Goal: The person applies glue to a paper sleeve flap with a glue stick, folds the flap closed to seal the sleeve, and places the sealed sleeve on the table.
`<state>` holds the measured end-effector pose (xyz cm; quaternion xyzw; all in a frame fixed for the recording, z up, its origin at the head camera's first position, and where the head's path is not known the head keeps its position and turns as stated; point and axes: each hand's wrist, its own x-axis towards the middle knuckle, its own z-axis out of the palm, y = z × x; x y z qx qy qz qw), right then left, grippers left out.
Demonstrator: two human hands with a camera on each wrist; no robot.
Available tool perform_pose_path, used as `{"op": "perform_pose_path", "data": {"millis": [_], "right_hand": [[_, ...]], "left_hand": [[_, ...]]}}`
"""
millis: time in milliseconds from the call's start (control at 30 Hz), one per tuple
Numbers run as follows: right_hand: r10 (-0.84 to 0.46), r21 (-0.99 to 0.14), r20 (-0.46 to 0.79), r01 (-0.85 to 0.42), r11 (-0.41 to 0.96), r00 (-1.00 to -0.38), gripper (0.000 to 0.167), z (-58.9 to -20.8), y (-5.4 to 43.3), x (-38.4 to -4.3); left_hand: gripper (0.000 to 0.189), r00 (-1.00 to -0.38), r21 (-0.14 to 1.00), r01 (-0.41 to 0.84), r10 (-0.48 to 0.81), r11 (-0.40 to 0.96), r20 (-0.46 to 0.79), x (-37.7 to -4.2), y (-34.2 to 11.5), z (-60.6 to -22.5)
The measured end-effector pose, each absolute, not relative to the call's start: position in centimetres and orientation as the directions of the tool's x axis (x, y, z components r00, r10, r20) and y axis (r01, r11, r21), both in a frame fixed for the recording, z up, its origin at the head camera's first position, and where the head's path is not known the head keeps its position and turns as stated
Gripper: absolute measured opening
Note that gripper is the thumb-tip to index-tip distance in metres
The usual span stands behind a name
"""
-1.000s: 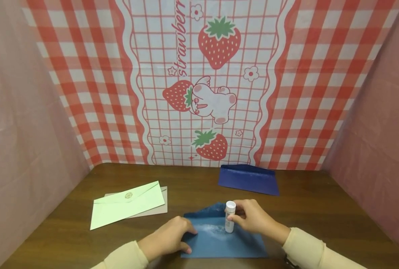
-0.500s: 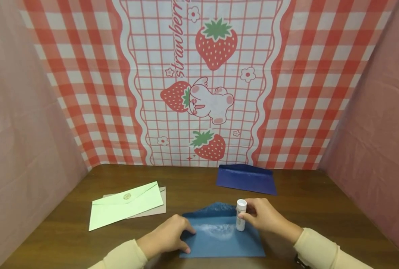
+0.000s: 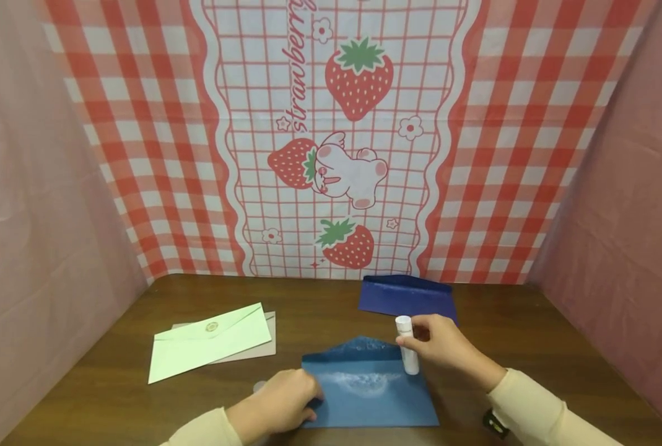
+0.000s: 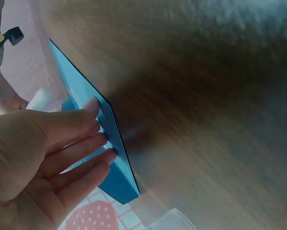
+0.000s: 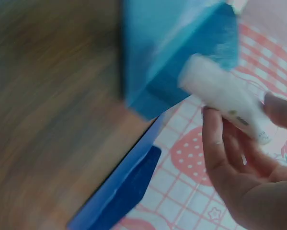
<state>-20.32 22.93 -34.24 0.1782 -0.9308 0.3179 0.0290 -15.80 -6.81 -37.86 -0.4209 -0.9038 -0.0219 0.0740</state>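
A blue envelope (image 3: 375, 402) lies near the table's front edge with its flap raised at the back. White smears mark the envelope's body and flap. My left hand (image 3: 283, 399) is at its left edge; in the left wrist view the fingers (image 4: 81, 155) are only slightly bent, over the envelope. My right hand (image 3: 444, 344) pinches a white glue stick (image 3: 408, 356) between thumb and fingers, near the right end of the flap fold. In the right wrist view the glue stick (image 5: 224, 96) tilts towards the envelope; whether it touches the paper cannot be told.
Left of centre, a pale green envelope (image 3: 208, 344) with a round seal overlaps a greyish envelope (image 3: 252, 352). A dark blue envelope (image 3: 405, 300) with its flap up lies at the back. A small translucent object (image 3: 259, 386), partly hidden, sits beside my left hand.
My right hand has moved right and then back, lifting the glue stick somewhat. The left hand has shifted slightly left and down, uncovering the translucent object. The smear has spread to the right.
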Motion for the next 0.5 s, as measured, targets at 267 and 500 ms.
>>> {"op": "perform_pose_path", "data": {"millis": [267,500], "right_hand": [[-0.217,-0.869,-0.116,-0.007,0.495,-0.969,0.046,-33.8,21.2,-23.1],[-0.309,-0.946,-0.308,0.254,0.202,-0.9,0.049,-34.9,19.7,-25.9]], "left_hand": [[0.009,-0.562,-0.034,0.811,0.794,0.584,0.233,-14.9,-6.7,-38.1],[0.011,-0.532,0.033,0.842,0.818,0.538,0.218,-14.4,-6.9,-38.1]]}}
